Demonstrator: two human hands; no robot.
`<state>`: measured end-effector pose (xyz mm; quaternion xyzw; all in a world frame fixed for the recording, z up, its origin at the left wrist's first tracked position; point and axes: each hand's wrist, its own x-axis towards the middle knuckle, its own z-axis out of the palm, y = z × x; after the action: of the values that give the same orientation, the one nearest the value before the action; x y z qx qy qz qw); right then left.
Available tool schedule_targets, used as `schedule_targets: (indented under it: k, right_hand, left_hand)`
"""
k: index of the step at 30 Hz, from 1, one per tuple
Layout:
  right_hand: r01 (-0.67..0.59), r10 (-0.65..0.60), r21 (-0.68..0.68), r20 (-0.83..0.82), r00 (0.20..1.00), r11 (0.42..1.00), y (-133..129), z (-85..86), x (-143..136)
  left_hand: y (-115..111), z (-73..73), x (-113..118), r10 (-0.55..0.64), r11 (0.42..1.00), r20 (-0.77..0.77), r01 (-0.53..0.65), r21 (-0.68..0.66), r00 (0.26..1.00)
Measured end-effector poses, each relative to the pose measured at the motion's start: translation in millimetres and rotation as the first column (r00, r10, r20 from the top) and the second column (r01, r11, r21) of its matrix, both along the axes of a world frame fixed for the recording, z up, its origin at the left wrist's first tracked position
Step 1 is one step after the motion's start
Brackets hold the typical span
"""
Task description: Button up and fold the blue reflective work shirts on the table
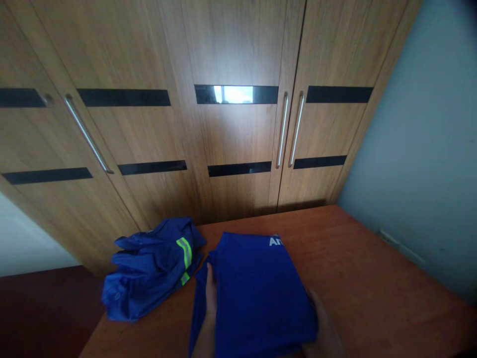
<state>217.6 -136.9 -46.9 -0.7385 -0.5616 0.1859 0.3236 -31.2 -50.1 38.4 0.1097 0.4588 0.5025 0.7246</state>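
Note:
A folded blue garment (261, 293) with white letters near its far right corner is in front of me, over the table. My left hand (210, 298) grips its left side, with the fingers partly behind a layer of cloth that hangs down on that side. At the right edge, my right hand (322, 323) holds the cloth, its fingers mostly hidden beneath the fold. To the left lies a crumpled dark blue work garment (152, 268) with yellow-green and grey reflective strips, apart from both hands.
The reddish-brown wooden table (372, 283) extends to the right. Behind it stands a wooden wardrobe (238, 134) with black inlays and metal handles (297, 129). A pale wall (421, 164) borders the right side, and a dark floor (44, 308) shows at lower left.

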Motion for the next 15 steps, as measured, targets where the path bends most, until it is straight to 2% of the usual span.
schedule_targets:
  k: [4,8,11,15]
  right_hand:
    - [-0.037,0.036,0.03,0.005,0.999,0.999,0.6,7.9,3.2]
    - [-0.087,0.087,0.064,0.01,0.996,0.994,-2.6,10.4,6.4]
    - [-0.121,0.118,0.089,0.037,0.992,0.989,-4.5,5.9,9.7]
    - [-0.215,0.182,0.166,0.193,0.964,0.962,-6.2,-7.0,16.5]
  left_hand:
    - [-8.7,-3.3,-4.3,-0.029,0.999,0.008,0.029,-0.016,1.0]
    - [-11.9,-1.7,0.6,0.027,0.997,-0.124,-0.035,-0.064,0.992]
    - [-8.0,5.2,2.9,0.074,0.995,-0.171,-0.085,-0.056,0.982]
    - [-3.3,12.2,-3.1,0.096,0.995,-0.15,-0.101,-0.024,0.984]
